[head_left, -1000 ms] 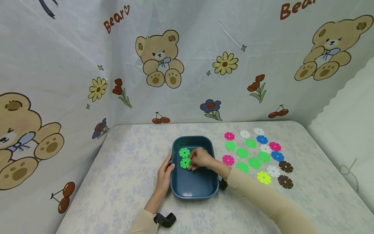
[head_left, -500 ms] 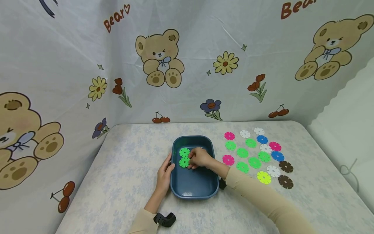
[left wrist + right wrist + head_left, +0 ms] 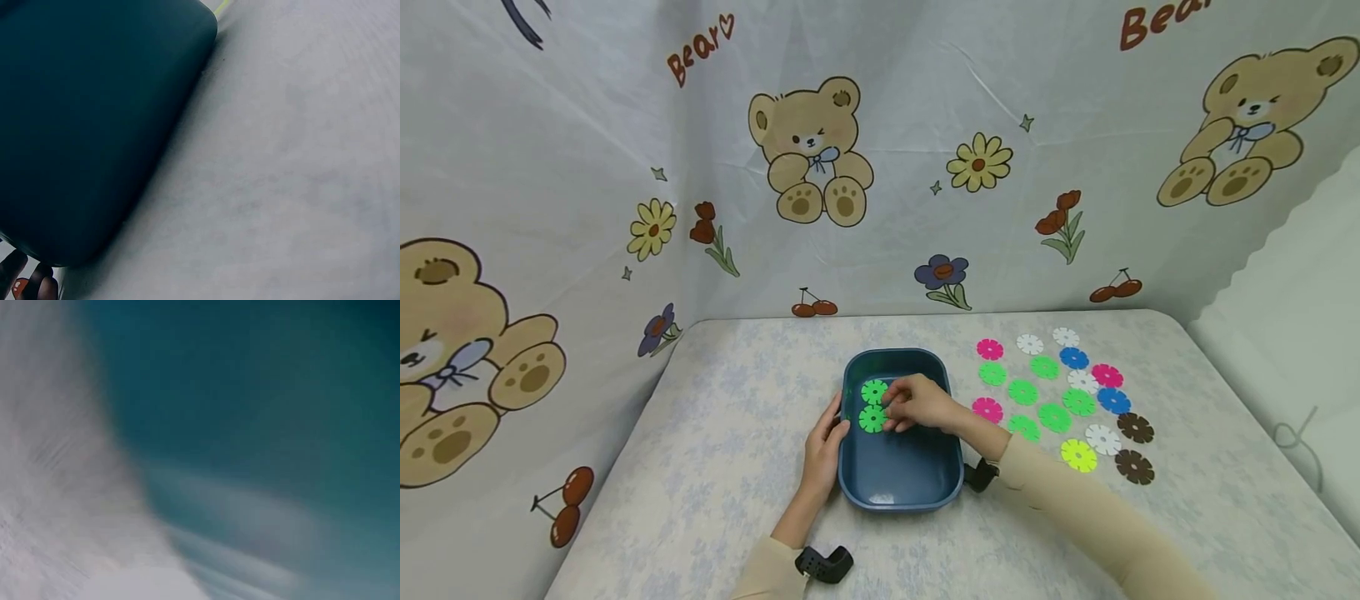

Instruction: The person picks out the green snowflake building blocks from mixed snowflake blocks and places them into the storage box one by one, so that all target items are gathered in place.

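Observation:
A dark blue plastic tray sits on the table, its side filling much of the left wrist view. My left hand grips its left wall, thumb at the rim and fingers along the outside; fingertips show beyond the tray's corner. Inside lie two bright green notched building discs, the far one edge to edge with the near one. My right hand is over the tray with bent fingers at the near disc's right edge. Whether they pinch it cannot be seen. The right wrist view is blurred.
Right of the tray lie several more notched discs: green, pink, white, blue, brown and one yellow. A bear-printed curtain hangs behind the table. A thin cord is at the far right.
The near green disc has shifted slightly left, lining up below the far one. My right hand and wrist have drawn slightly to the right. My left hand has stayed put.

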Available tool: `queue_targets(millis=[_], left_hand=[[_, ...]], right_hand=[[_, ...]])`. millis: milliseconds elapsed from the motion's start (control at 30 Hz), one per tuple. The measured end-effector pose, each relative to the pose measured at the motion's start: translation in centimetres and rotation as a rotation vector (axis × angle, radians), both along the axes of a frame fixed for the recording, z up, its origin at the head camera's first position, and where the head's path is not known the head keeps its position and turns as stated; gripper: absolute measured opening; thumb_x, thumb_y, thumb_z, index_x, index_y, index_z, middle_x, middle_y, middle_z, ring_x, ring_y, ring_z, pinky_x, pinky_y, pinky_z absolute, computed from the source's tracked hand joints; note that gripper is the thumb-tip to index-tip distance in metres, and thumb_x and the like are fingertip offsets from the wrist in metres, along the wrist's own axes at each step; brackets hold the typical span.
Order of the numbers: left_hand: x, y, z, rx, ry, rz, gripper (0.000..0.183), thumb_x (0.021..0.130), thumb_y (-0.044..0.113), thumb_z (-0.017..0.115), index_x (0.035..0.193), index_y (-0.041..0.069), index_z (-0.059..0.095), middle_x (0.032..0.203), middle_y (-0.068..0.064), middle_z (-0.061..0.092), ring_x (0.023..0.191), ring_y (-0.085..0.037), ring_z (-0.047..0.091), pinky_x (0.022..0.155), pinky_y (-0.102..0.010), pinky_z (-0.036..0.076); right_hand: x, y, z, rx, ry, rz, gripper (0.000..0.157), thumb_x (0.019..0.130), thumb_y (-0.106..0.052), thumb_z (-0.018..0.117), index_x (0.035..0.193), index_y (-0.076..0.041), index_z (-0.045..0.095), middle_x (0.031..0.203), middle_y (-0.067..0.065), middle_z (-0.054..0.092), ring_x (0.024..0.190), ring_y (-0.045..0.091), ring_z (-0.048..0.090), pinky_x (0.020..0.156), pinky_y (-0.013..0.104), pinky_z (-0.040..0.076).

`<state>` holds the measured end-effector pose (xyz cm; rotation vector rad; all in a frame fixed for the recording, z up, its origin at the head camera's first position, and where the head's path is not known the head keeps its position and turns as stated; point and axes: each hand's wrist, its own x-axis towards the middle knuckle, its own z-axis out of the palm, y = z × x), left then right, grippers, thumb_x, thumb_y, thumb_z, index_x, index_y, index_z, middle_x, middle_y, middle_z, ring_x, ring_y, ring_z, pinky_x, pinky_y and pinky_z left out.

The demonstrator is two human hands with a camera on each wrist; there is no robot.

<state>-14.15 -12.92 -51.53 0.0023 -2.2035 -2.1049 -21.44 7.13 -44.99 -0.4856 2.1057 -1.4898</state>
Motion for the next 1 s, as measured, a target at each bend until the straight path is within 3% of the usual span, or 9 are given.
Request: queue_targets(millis=[133,333,667,800,1000], left_hand=[[0.0,0.0,0.0,-0.012,0.001,0.005,0.05,0.102,0.018,0.049,0.151,0.018,0.04,0.155,-0.007,0.04,0.131,-0.03,0.047,0.096,-0.016,0.04],[-0.1,-0.1,-0.1,-0.036,-0.005,0.025,0.05,0.101,0.018,0.049,0.15,0.018,0.041,0.154,-0.005,0.041,0.13,-0.028,0.048,0.098,-0.019,0.04],[0.0,0.0,-0.1,-0.027,0.001,0.017,0.05,0.102,0.017,0.049,0.151,0.019,0.04,0.155,-0.006,0.04,0.131,-0.029,0.047,0.097,-0.018,0.039],[0.0,0.0,-0.1,-0.025,0.003,0.014,0.05,0.102,0.017,0.048,0.151,0.019,0.04,0.155,-0.005,0.039,0.131,-0.029,0.047,0.097,-0.017,0.039],[0.0,0.0,-0.1,-0.031,0.004,0.013,0.05,0.102,0.017,0.048,0.151,0.018,0.04,0.155,-0.005,0.039,0.131,-0.029,0.047,0.098,-0.018,0.04]], right_hand=[[0.5,2.7,2.1,-0.012,0.025,0.031,0.028,0.095,-0.004,0.059,0.118,0.014,0.057,0.092,0.016,0.063,0.08,0.024,0.073,0.07,0.038,0.058],[0.8,8.8,3.5,0.108,0.069,-0.08,0.031,0.093,-0.013,0.065,0.116,0.008,0.061,0.092,0.014,0.065,0.082,0.029,0.072,0.07,0.044,0.057],[1.9,16.9,1.5,0.368,0.048,-0.247,0.04,0.091,-0.018,0.069,0.119,0.009,0.06,0.089,0.009,0.062,0.082,0.023,0.07,0.067,0.035,0.053],[2.4,18.0,0.2,0.489,0.07,-0.277,0.043,0.086,-0.021,0.075,0.116,0.008,0.063,0.084,0.007,0.061,0.075,0.019,0.063,0.064,0.032,0.049],[2.9,18.0,-1.0,0.622,0.182,-0.319,0.041,0.077,-0.025,0.083,0.103,0.004,0.068,0.078,0.005,0.058,0.069,0.018,0.052,0.06,0.031,0.043]])
